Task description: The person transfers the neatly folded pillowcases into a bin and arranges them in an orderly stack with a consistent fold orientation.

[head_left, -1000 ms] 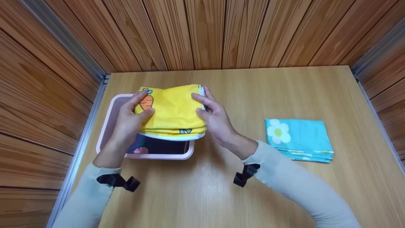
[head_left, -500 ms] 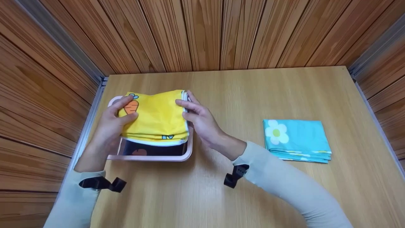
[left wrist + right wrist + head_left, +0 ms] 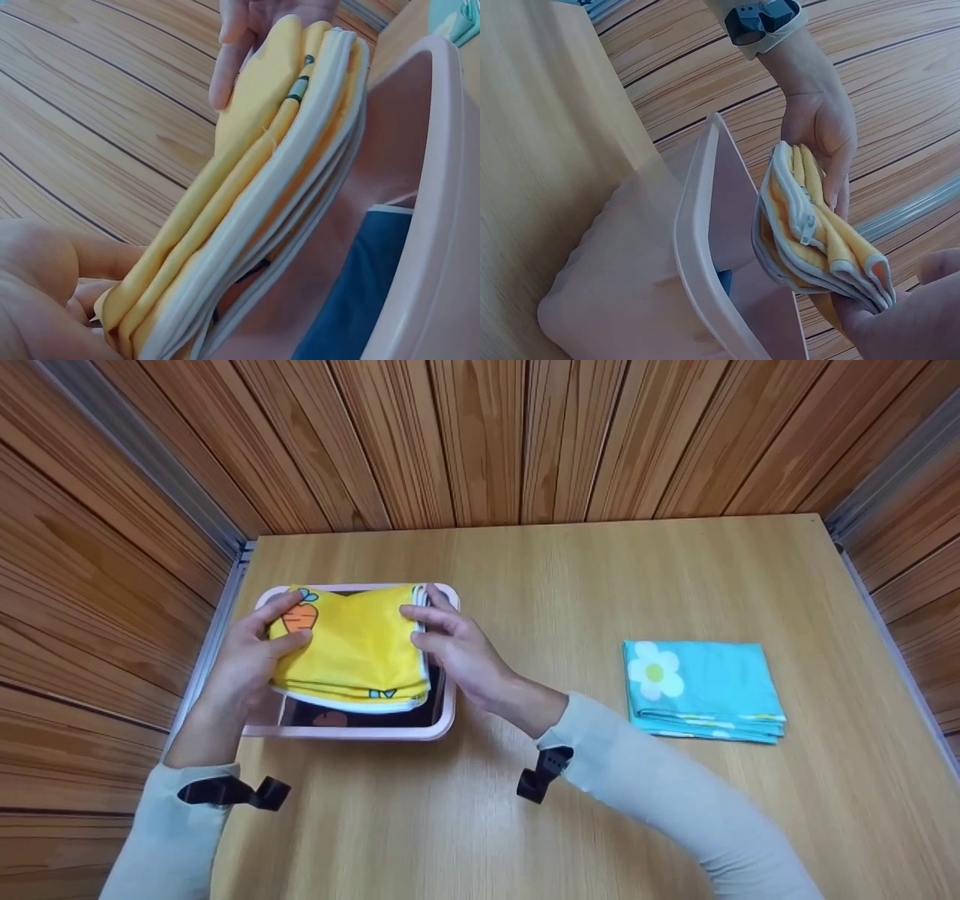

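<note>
Both hands hold a folded yellow cloth (image 3: pixel 360 645) with a carrot print and white edging, over a pink bin (image 3: pixel 360 733). My left hand (image 3: pixel 244 660) grips its left side, thumb and fingers on the carrot. At the right edge my right hand (image 3: pixel 469 660) pinches the stacked layers, thumb on top. In the left wrist view the thick folded layers (image 3: pixel 247 202) stand tilted above the bin's rim. A dark blue cloth (image 3: pixel 360 285) lies inside the bin, mostly hidden from the head view by the yellow one.
A folded turquoise cloth (image 3: pixel 705 690) with a white flower lies on the wooden table (image 3: pixel 570 607) to the right. Wood-plank walls (image 3: pixel 487 442) enclose the back and sides. Each wrist wears a black camera mount (image 3: pixel 544 772).
Both hands have carried the yellow cloth left and slightly toward the front, so it now sits over the pink bin's middle. The turquoise cloth has stayed in place.
</note>
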Tool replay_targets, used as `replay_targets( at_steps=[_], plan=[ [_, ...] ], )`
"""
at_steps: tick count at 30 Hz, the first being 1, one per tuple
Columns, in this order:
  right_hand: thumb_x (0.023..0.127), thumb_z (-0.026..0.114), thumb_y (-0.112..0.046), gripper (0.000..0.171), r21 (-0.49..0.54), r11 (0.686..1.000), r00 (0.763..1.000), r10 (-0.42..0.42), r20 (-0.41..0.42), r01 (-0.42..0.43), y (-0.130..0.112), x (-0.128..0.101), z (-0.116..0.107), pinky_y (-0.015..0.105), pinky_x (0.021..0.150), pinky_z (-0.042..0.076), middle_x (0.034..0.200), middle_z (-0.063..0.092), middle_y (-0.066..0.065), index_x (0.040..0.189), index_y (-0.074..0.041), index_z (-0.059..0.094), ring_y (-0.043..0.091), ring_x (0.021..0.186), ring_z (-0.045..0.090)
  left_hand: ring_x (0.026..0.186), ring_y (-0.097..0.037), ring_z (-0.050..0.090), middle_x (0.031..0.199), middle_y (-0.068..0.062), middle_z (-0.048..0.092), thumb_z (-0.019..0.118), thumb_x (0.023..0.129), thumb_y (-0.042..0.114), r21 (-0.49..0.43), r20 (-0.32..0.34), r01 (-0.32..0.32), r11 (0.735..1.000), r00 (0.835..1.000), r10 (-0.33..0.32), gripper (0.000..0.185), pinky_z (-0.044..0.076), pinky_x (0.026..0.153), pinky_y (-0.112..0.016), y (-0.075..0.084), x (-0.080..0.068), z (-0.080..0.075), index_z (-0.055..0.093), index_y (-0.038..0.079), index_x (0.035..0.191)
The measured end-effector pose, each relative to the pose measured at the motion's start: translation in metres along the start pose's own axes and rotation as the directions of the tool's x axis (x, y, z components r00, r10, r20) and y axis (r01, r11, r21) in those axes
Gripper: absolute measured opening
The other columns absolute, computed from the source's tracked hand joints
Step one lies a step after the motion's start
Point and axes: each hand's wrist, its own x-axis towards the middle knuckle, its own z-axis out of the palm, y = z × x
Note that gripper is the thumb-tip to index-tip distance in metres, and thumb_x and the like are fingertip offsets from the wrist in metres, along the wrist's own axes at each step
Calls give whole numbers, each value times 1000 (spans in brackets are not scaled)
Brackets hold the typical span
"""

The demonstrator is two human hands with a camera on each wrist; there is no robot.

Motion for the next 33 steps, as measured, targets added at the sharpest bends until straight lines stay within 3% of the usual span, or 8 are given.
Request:
replay_targets(
  at_steps=[8,11,13,15,17,19,28,33],
  plan=[
    [100,55,-6,46,-74,997,1000,27,2,-27,1,2,0,28,121,23,171,8,-8,146,-12,56,14,156,4,92,-15,65,136,-6,39,58,104,13,-16,3,30,999,1000,-30,63,57,80,-23,-4,3,-5,34,27,160],
    [99,56,-7,50,-124,992,1000,18,3,-17,0,0,1,32,124,17,172,4,-2,149,-12,53,17,157,4,109,-19,62,148,-8,39,58,104,14,55,-5,11,998,1000,-11,63,55,90,-26,-6,5,-5,32,24,161],
    [97,57,-7,53,-170,985,1000,-1,-10,-1,-2,-1,1,35,125,12,172,2,1,149,-12,52,18,157,3,132,-28,51,160,-13,32,57,104,16,155,-11,-14,988,1000,16,64,47,106,-35,-8,8,-5,28,19,162],
    [95,58,-7,55,-222,975,1000,-13,-28,6,-4,-2,0,39,125,10,172,2,4,149,-12,52,21,157,2,149,-34,29,167,-15,20,56,104,18,243,-17,-38,969,999,43,68,33,118,-45,-12,9,-6,23,15,163],
    [94,59,-7,56,-246,969,999,-13,-42,2,-5,-2,-1,42,125,8,172,2,5,149,-12,51,23,157,0,155,-37,11,169,-16,11,55,104,22,298,-19,-49,953,998,57,70,20,123,-52,-14,9,-7,18,11,164],
    [93,59,-7,57,-254,967,999,-5,-48,-7,-6,-1,-4,43,126,7,172,3,6,150,-13,50,24,157,0,155,-40,7,169,-18,8,54,104,25,315,-26,-50,948,998,61,72,19,122,-56,-16,9,-8,17,9,164],
    [98,56,-8,58,-280,960,999,-1,-50,-13,-7,2,-17,42,126,5,172,4,6,154,-12,44,22,157,-1,151,-34,25,164,-18,27,52,106,24,283,24,-95,954,995,92,64,25,122,-49,-12,9,6,25,5,161],
    [100,57,-13,63,-376,926,999,-35,-42,16,-10,0,-27,41,124,18,171,-6,8,159,-15,35,27,157,3,145,-33,37,160,-19,35,53,106,20,363,53,-142,921,990,132,60,34,118,-46,-8,9,18,30,3,159]
  ],
)
